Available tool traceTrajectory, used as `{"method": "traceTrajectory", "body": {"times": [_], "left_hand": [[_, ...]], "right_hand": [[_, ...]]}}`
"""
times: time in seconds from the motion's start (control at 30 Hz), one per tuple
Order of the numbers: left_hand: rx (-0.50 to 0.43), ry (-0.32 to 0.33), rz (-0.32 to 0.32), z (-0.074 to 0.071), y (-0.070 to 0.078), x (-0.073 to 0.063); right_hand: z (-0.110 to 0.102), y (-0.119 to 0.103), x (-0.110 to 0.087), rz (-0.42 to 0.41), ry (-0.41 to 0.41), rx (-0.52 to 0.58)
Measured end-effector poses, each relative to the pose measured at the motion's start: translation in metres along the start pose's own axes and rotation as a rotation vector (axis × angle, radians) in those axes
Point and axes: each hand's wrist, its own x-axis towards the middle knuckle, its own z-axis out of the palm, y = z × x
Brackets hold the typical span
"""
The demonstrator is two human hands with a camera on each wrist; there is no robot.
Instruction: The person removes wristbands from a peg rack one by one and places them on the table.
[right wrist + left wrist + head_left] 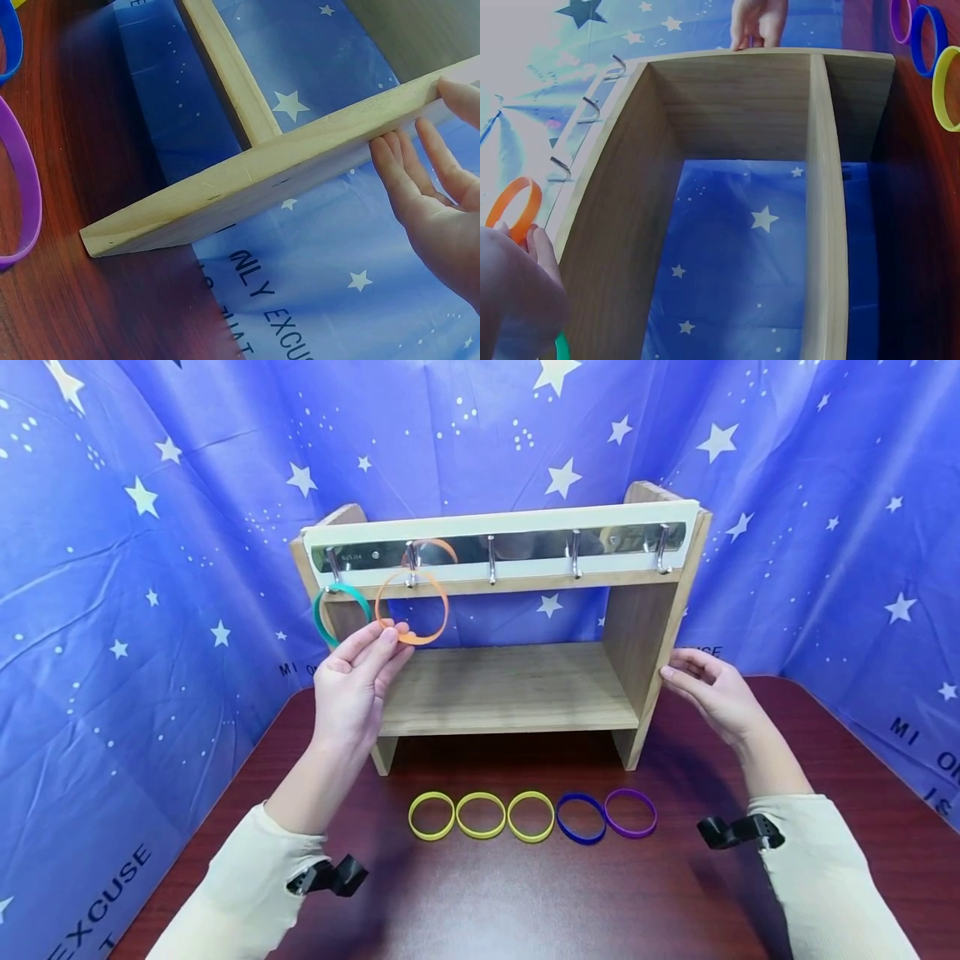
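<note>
My left hand [352, 681] pinches the lower edge of an orange wristband [426, 641] between thumb and fingers. The band stands upright before the second hook [411, 575] from the left; I cannot tell whether it touches the hook. On the leftmost hook [333, 568] hangs a green wristband [320, 625], partly behind the left hand. My right hand [712, 693] touches the right side panel of a wooden shelf [652, 635]. In the right wrist view its thumb [461, 97] is at the panel's front edge, with the fingers along the outer face.
Three yellow wristbands [480, 837], a blue wristband [581, 841] and a purple wristband [630, 836] lie in a row on the dark red table [495, 910] before the shelf. A metal strip [525, 547] carries several hooks. Starry blue cloth [465, 435] hangs behind and at both sides.
</note>
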Motion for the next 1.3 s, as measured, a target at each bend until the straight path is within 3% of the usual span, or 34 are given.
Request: {"method": "traceTrajectory", "body": {"times": [0.37, 1.07, 1.3], "left_hand": [[0.011, 0.032, -0.073, -0.017, 0.002, -0.006], [0.200, 0.035, -0.200, -0.054, -0.014, -0.018], [0.215, 0.033, -0.238, -0.061, -0.017, -0.019]], "right_hand": [[0.000, 0.000, -0.002, 0.017, 0.004, -0.028], [-0.001, 0.001, -0.001, 0.017, 0.013, -0.043], [-0.002, 0.001, 0.000, 0.010, 0.006, -0.034]]}}
